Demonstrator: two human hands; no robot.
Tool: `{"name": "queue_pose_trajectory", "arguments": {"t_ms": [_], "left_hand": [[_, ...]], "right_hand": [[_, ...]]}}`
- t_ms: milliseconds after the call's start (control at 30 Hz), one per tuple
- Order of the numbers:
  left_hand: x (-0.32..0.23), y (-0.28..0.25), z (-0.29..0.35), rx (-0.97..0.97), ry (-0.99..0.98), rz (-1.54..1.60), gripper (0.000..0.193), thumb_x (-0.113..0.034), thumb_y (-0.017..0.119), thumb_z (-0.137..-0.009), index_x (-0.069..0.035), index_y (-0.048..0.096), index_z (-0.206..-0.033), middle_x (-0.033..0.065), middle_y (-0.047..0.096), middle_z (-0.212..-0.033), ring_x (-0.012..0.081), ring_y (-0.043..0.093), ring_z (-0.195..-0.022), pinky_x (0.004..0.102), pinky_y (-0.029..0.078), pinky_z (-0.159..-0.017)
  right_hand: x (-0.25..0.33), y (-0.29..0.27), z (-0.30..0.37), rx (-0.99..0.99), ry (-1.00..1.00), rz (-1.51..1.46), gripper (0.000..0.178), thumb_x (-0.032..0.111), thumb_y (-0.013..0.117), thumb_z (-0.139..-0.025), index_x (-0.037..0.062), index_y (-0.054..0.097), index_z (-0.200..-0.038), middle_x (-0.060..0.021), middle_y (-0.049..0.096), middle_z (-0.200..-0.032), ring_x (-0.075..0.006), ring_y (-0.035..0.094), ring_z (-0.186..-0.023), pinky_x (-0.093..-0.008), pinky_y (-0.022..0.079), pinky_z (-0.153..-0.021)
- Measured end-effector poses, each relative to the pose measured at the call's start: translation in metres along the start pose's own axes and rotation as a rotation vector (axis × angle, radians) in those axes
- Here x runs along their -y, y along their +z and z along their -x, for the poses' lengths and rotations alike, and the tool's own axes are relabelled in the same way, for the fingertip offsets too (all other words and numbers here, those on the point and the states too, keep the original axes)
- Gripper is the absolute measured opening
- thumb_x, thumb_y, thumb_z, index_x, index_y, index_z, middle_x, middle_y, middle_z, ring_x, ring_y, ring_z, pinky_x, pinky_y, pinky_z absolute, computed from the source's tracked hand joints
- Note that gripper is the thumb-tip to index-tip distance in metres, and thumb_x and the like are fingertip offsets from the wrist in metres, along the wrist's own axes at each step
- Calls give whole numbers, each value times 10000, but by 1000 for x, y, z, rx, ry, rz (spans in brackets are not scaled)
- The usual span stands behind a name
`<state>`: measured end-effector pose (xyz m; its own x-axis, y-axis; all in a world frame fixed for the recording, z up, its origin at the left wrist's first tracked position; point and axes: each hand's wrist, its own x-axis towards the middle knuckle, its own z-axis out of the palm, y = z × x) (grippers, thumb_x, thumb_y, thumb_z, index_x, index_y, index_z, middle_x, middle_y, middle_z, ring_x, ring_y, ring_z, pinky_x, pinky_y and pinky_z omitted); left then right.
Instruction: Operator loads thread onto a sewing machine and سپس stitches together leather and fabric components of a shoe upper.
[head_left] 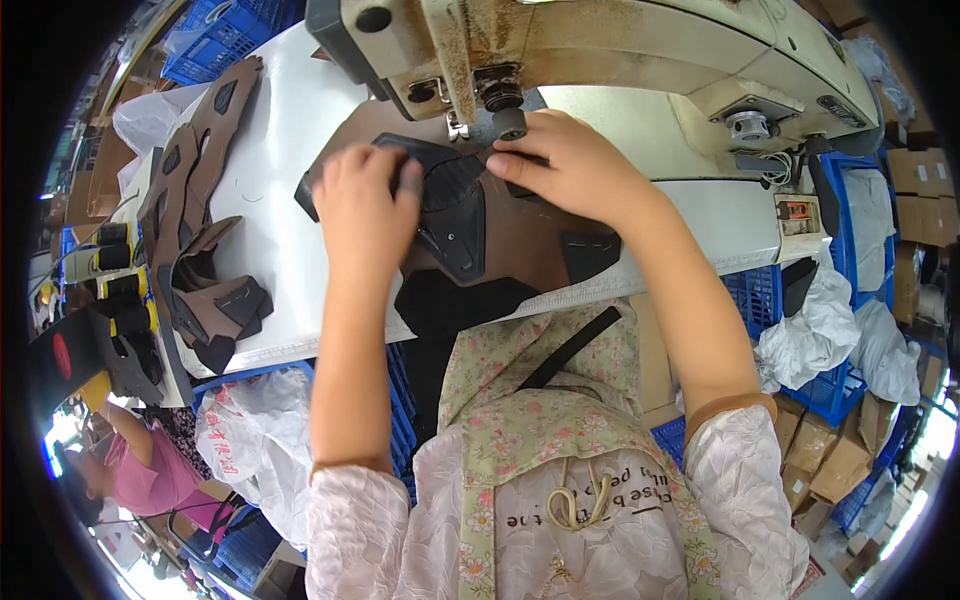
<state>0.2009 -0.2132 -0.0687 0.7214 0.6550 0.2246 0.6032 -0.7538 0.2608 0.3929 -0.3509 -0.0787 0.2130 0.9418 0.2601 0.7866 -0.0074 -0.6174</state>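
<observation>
A brown and black shoe-upper-like workpiece [525, 245] lies on the white sewing table, its far part under the sewing machine's presser foot [457, 128]. My left hand [366, 200] rests on its left side, fingers curled over the material and slightly blurred, thumb on a black panel [462, 240]. Close to the right of the needle area, my right hand [575, 165] grips the workpiece, thumb along its top and fingers partly hidden beside the round machine knob [509, 124]. A black flap [460, 303] hangs over the table's front edge.
The sewing machine arm [620, 45] spans the far side. More brown and black pieces [205, 160] lie at the left, near thread spools [115, 255]. Blue crates with white bags [812, 330] stand right; another white bag [255, 440] sits below left. A person in pink [160, 470] sits at lower left.
</observation>
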Motion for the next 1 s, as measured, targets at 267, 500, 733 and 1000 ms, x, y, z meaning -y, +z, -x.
{"name": "queue_pose_trajectory", "arguments": {"t_ms": [267,500,733,1000], "left_hand": [[8,12,25,44,117,1,557,-388,562,-946,-30,497,-1367,243,448,-1408,408,396,-1329,443,335,-1090],[22,-2,13,82,201,-49,525,-347,595,-926,-29,529,-1339,202,446,-1436,390,396,-1340,438,304,-1111],[-47,-17,23,157,59,254,454,-281,667,-849,-12,622,-1211,202,571,-1300,366,523,-1227,406,413,-1026],[-40,-9,21,203,85,187,491,-191,664,-771,-45,593,-1234,240,527,-1336,389,482,-1261,427,397,-1048]], "right_hand": [[19,19,11,-123,-31,165,444,438,616,-877,6,701,-934,-144,653,-1014,-323,610,-974,-415,477,-848],[31,24,14,-73,-7,184,483,439,601,-888,-22,680,-1007,-154,636,-1037,-314,581,-1024,-428,461,-861],[21,31,21,-87,-43,232,413,313,607,-870,-33,652,-1090,-161,607,-1145,-309,560,-1085,-418,456,-913],[21,31,29,-72,-101,183,414,207,597,-835,-50,618,-1159,-194,596,-1217,-324,540,-1164,-417,439,-988]]}}
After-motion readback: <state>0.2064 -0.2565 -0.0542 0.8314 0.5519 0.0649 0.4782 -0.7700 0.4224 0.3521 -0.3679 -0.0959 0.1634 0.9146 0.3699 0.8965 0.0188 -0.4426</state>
